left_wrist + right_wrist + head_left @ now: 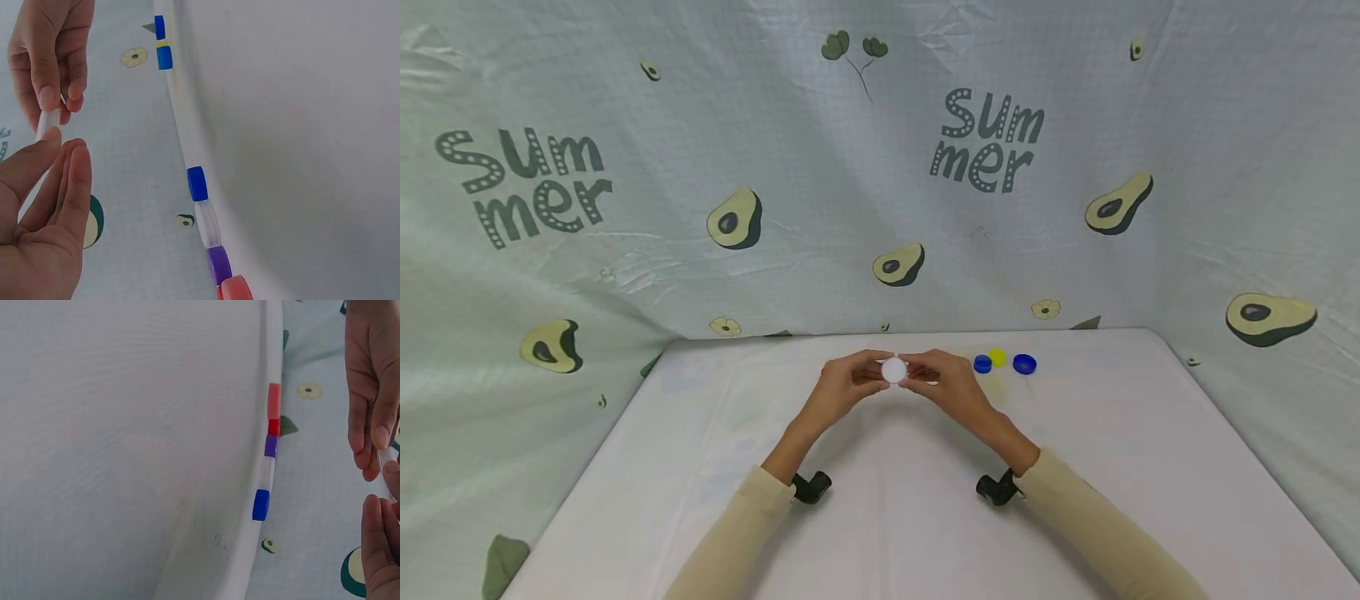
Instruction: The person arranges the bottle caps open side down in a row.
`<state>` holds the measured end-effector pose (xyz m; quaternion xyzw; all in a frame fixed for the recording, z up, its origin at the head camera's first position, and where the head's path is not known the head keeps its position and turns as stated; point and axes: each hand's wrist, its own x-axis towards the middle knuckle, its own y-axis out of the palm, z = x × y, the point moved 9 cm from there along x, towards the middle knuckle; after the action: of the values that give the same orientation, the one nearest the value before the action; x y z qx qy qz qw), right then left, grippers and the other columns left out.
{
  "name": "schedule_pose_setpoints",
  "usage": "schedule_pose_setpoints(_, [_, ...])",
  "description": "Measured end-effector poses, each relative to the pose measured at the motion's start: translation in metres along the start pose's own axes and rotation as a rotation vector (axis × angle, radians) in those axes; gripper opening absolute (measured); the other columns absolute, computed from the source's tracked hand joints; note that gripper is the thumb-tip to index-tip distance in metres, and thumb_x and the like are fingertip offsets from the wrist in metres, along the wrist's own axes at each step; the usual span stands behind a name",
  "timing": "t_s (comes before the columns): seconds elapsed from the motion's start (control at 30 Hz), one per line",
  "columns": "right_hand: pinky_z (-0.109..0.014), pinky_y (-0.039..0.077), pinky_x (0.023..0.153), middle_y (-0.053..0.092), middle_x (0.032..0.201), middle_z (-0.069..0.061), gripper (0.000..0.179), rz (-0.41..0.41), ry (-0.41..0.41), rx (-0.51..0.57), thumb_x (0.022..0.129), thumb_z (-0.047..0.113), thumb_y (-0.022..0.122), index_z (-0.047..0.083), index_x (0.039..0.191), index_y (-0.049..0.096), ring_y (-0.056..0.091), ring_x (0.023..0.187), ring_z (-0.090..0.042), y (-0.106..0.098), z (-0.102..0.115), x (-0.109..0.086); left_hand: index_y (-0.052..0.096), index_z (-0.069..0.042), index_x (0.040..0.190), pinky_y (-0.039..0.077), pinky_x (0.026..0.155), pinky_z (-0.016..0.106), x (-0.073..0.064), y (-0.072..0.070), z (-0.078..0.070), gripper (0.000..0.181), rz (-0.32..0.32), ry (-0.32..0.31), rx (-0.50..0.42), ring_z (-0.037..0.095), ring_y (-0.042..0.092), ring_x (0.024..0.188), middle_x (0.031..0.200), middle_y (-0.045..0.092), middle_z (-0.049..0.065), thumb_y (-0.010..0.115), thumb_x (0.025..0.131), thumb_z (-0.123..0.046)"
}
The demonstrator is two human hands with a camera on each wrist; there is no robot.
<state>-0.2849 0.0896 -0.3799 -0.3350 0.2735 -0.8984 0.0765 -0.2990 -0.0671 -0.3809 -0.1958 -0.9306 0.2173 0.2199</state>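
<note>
A round white cap point(894, 370) is held above the table between both hands, flat face toward the head camera. My left hand point(844, 385) pinches its left edge between thumb and fingers. On the opposite edge, the thumb and fingers of my right hand point(953, 387) pinch it too. Seen edge-on in the left wrist view, the cap point(49, 122) looks pale and slightly see-through. Behind the hands, a blue cap point(197, 183), a clear cap point(208, 224), a purple cap point(219, 265) and a pinkish-red cap point(237, 289) stand in a row.
To the right of my hands lie a small blue cap point(982, 364), a yellow cap point(997, 357) and a wider blue cap point(1025, 364). A red cap point(274, 427) shows beside the pinkish one. The white table point(880, 517) meets a printed cloth backdrop point(820, 292).
</note>
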Motion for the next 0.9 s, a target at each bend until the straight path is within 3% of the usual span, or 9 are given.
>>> schedule_pose_setpoints(0.1, [-0.025, 0.060, 0.081, 0.072, 0.098, -0.005, 0.039, 0.011, 0.018, 0.003, 0.085, 0.010, 0.082, 0.005, 0.122, 0.073, 0.071, 0.087, -0.015, 0.005, -0.001, 0.004, 0.067, -0.002, 0.130, 0.060, 0.085, 0.028, 0.001, -0.005, -0.002, 0.044, -0.007, 0.027, 0.057, 0.025, 0.074, 0.098, 0.110, 0.074, 0.015, 0.078, 0.087, -0.002])
schedule_pose_setpoints(0.3, [-0.024, 0.059, 0.081, 0.072, 0.096, -0.005, 0.038, 0.041, 0.047, -0.016, 0.084, 0.011, 0.082, 0.004, 0.121, 0.074, 0.071, 0.087, -0.015, 0.017, -0.003, 0.016, 0.070, 0.003, 0.120, 0.060, 0.088, 0.041, 0.009, -0.017, -0.003, 0.040, -0.004, 0.059, 0.142, 0.029, 0.073, 0.101, 0.118, 0.072, 0.017, 0.081, 0.082, -0.002])
schedule_pose_setpoints(0.43, [-0.022, 0.059, 0.080, 0.072, 0.096, -0.006, 0.038, 0.068, 0.057, -0.036, 0.085, 0.012, 0.081, 0.003, 0.121, 0.074, 0.071, 0.087, -0.016, 0.026, -0.004, 0.025, 0.070, 0.005, 0.117, 0.058, 0.090, 0.045, 0.012, -0.024, 0.000, 0.037, 0.022, 0.037, 0.170, 0.031, 0.073, 0.103, 0.118, 0.072, 0.018, 0.081, 0.082, 0.000])
schedule_pose_setpoints(0.7, [-0.024, 0.059, 0.084, 0.072, 0.104, -0.007, 0.037, 0.134, 0.114, -0.014, 0.086, 0.013, 0.080, 0.004, 0.121, 0.074, 0.070, 0.093, -0.017, 0.046, -0.007, 0.036, 0.070, 0.004, 0.117, 0.058, 0.090, 0.042, 0.009, -0.034, 0.013, 0.039, 0.042, -0.017, 0.260, 0.027, 0.073, 0.101, 0.116, 0.072, 0.016, 0.083, 0.081, -0.001])
schedule_pose_setpoints(0.9, [-0.024, 0.059, 0.085, 0.072, 0.104, -0.007, 0.035, 0.150, 0.115, -0.044, 0.086, 0.015, 0.082, 0.004, 0.118, 0.076, 0.068, 0.091, -0.017, 0.052, -0.004, 0.040, 0.070, 0.006, 0.117, 0.058, 0.090, 0.046, 0.007, -0.038, 0.014, 0.039, 0.056, 0.020, 0.285, 0.029, 0.073, 0.100, 0.114, 0.073, 0.018, 0.083, 0.081, -0.001])
